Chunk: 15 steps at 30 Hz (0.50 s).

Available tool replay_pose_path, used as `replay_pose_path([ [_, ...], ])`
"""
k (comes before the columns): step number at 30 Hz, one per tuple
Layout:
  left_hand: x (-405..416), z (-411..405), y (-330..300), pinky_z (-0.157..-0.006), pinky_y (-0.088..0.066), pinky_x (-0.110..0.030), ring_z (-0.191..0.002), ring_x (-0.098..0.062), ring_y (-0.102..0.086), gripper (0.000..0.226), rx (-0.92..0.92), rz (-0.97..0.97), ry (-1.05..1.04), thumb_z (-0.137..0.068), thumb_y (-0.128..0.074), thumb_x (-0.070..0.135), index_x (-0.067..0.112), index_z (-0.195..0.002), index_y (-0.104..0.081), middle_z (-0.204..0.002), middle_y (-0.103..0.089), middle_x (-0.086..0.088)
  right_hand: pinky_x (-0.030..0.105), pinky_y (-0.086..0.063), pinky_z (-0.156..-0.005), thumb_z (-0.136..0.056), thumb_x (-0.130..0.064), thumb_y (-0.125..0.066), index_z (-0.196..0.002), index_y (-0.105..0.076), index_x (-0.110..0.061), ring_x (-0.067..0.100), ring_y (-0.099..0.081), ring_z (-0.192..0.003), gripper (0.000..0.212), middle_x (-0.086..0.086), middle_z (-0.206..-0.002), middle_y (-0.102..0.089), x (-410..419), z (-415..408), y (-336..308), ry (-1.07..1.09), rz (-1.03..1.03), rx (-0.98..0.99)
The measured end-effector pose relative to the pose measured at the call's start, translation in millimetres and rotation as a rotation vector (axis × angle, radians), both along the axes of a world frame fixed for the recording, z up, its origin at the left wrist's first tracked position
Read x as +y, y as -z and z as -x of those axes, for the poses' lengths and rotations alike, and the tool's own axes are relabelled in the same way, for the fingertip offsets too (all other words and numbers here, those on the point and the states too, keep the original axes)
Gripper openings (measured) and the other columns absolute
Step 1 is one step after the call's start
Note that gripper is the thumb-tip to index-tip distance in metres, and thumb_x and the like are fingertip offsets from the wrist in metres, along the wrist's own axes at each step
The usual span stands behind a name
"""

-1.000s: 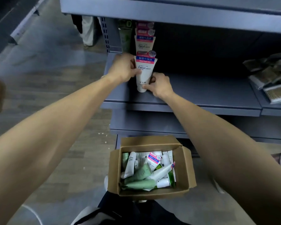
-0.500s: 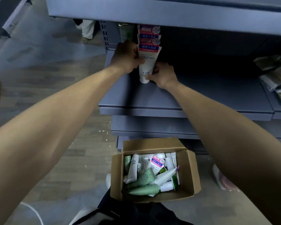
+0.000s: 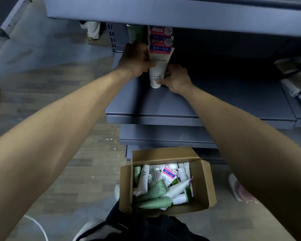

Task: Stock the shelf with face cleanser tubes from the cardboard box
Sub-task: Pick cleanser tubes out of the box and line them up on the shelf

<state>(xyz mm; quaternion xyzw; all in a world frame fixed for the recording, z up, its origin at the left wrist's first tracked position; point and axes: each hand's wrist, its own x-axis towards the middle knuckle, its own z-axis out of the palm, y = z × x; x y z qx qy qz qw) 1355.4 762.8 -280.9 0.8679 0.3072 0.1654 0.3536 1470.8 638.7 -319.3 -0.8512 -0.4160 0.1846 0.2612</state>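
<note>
The white tube (image 3: 158, 66) I hold upright on the shelf, upper middle of the frame, reads "Facial" under a blue band with Japanese characters. A tube in the box (image 3: 169, 175), lower middle, also reads "Facial".

matt grey metal shelf (image 3: 215, 105), brown cardboard box (image 3: 205, 185), glossy plastic tubes (image 3: 159, 188)

White tube (image 3: 156, 73) with pink-and-blue band, blue-grey shelf (image 3: 207, 101), brown cardboard box (image 3: 205, 185) holding green and white tubes (image 3: 155, 197).
</note>
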Motion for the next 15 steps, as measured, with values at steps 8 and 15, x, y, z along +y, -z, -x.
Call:
replay_pose_path([
  [8, -8.9, 9.8, 4.6, -0.076, -0.06, -0.042, -0.083, -0.025, -0.071, 0.038, 0.034, 0.046, -0.043, -0.069, -0.077, 0.037, 0.007, -0.09, -0.069, -0.087, -0.074, -0.009, 0.029, -0.053, -0.09, -0.075, -0.027, -0.081, -0.109, -0.068, -0.015, 0.018, -0.067, -0.102, 0.039, 0.0, -0.108, -0.072, -4.1, 2.9, -1.3, 0.003, 0.107, -0.043],
  [15, -25.3, 33.6, 15.3, -0.073, -0.057, -0.032, -0.072, -0.018, -0.067, 0.036, 0.115, -0.101, -0.027, -0.075, -0.079, 0.04, 0.014, -0.096, -0.064, -0.079, -0.069, 0.0, 0.03, -0.053, -0.093, -0.073, -0.028, -0.085, -0.12, -0.063, -0.01, 0.018, -0.064, -0.104, 0.055, 0.004, -0.115, -0.068, -28.9, 9.5, -3.8, 0.053, 0.1, 0.041],
])
